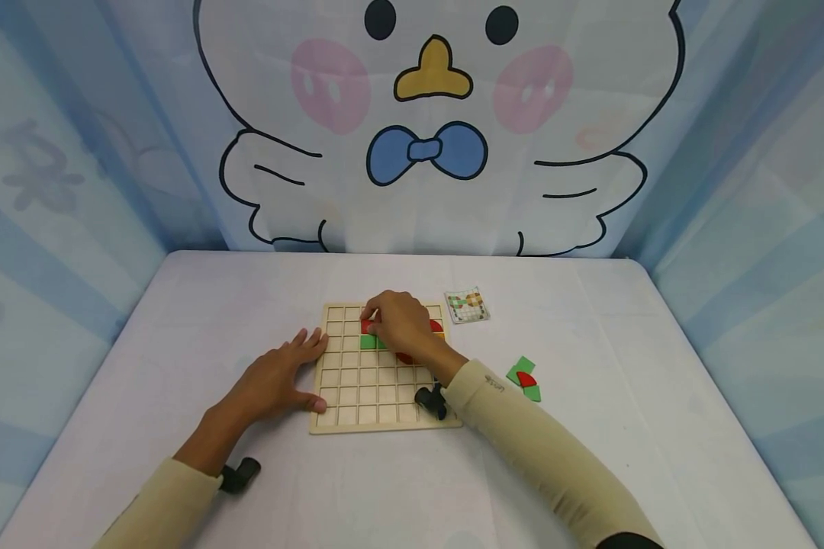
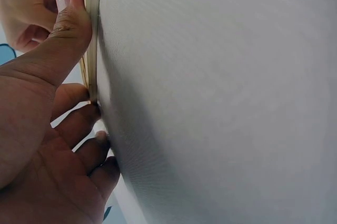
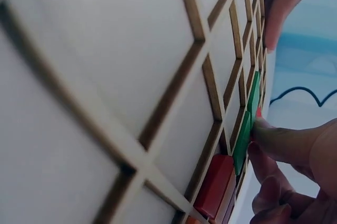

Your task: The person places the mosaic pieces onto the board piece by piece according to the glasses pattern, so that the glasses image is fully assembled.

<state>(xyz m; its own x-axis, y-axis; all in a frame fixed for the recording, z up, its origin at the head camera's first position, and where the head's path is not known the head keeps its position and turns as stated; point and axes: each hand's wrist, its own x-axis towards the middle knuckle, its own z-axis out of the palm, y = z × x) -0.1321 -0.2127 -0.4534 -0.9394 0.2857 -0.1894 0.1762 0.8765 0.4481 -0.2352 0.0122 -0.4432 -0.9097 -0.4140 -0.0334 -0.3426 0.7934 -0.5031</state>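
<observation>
A wooden grid board (image 1: 357, 393) lies on the white table, with green pieces (image 1: 368, 342) set in its cells. My right hand (image 1: 401, 324) reaches over the upper part of the board, thumb and index finger pinching a red piece (image 1: 367, 326) at a cell beside the green ones. In the right wrist view the thumb (image 3: 281, 140) covers most of that piece, and a dark red piece (image 3: 215, 184) sits in the grid nearer the camera. My left hand (image 1: 278, 377) rests at the board's left edge, fingers spread, with the thumb (image 2: 66, 29) against the rim.
Right of the board lie loose green pieces (image 1: 526, 364) with a red quarter-round piece (image 1: 526, 380). A small patterned card (image 1: 467, 306) is by the board's upper right corner. Behind the table hangs a printed curtain (image 1: 426, 213); more curtains stand at both sides.
</observation>
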